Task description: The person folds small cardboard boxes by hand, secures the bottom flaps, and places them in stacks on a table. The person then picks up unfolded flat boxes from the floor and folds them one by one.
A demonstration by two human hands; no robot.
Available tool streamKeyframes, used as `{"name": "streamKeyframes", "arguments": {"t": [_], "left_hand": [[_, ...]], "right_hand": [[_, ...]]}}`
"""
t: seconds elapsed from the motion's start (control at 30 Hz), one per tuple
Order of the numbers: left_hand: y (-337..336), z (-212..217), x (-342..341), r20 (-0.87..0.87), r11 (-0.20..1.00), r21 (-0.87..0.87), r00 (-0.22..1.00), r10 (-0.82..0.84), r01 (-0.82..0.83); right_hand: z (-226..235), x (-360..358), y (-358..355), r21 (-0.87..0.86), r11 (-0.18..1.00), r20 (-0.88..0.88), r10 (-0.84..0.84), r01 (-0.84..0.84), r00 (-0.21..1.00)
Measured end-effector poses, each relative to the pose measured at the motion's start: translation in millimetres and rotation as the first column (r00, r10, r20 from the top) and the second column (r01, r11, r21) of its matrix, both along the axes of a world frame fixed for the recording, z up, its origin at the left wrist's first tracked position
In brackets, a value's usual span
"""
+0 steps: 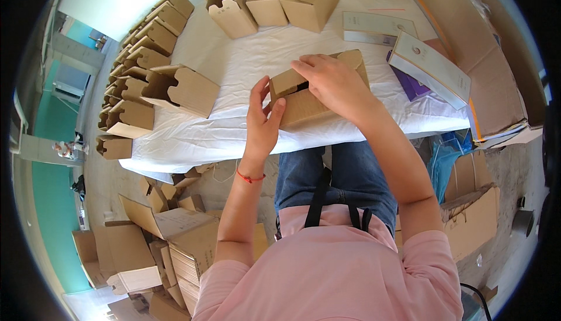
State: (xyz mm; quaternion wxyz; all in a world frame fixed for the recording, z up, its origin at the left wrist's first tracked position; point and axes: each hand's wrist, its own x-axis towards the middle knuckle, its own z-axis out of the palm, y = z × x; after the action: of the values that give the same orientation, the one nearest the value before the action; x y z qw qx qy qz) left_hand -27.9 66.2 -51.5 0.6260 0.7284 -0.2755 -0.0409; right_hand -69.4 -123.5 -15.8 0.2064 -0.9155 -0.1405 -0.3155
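A brown cardboard box lies on the white cloth in front of me. Its top flaps are partly folded in, and a dark gap shows between them. My left hand is closed round the box's left end, thumb against the near side and fingers behind. My right hand lies over the top of the box, its fingers bent together at the flap by the gap. Those fingertips are partly hidden, so I cannot tell whether they pinch the flap or press on it.
Open cardboard boxes line the table's left side, and more stand at the back. Two white slim boxes lie at the right, one over a purple box. A large carton borders them. Flattened cartons crowd the floor.
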Motion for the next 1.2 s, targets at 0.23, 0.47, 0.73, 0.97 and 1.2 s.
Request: {"name": "streamKeyframes", "arguments": {"t": [0.23, 0.47, 0.73, 0.97, 1.2], "left_hand": [[-17.2, 41.8, -0.2, 0.404, 0.793, 0.502, 0.904, 0.137, -0.344], [-53.3, 46.1, 20.9, 0.592, 0.578, 0.642, 0.804, 0.043, -0.504], [-52.5, 51.8, 19.4, 0.533, 0.555, 0.702, 0.846, 0.008, -0.447], [-28.5, 63.0, 17.0, 0.360, 0.808, 0.533, 0.932, 0.051, -0.251], [-11.5, 58.3, 20.6, 0.379, 0.812, 0.552, 0.924, -0.041, -0.191]], "right_hand": [[-1.1, 4.1, -7.8, 0.073, 0.996, -0.135, -0.046, 0.056, 0.990], [-10.1, 2.6, -6.8, 0.094, 0.995, 0.019, -0.038, 0.036, 0.999], [-11.3, 2.0, -7.8, 0.171, 0.985, -0.040, 0.001, 0.006, 0.999], [-9.2, 5.4, -5.2, 0.278, 0.960, -0.050, -0.017, 0.030, 0.999], [-7.2, 1.4, -7.8, 0.235, 0.970, 0.008, 0.068, -0.068, 0.998]]}}
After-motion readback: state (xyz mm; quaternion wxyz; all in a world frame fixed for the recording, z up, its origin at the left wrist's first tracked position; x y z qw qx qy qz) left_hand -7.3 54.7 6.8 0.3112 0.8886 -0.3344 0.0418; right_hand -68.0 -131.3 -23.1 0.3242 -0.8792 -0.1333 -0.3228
